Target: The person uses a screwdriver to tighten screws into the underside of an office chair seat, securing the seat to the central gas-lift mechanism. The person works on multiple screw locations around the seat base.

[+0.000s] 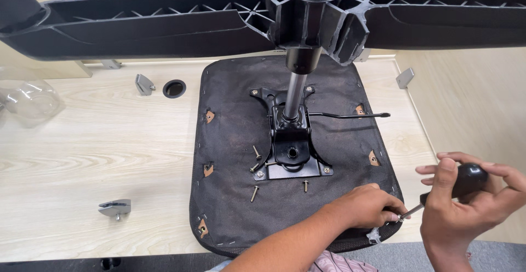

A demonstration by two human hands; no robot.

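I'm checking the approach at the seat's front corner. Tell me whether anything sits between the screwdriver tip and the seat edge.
Nothing separate blocks it. The right hand holds the screwdriver, and the left hand's fingertips pinch right at its tip against the seat's front corner. The loose screws lie farther in, near the metal plate.

I see a pale wooden surface (109,140). A round dark hole (174,88) sits in it near the back. Just left of the hole is a small metal bracket (143,84). Another metal bracket (115,208) lies near the front edge. A clear plastic bag (30,102) rests far left. One more bracket (405,77) is at the right
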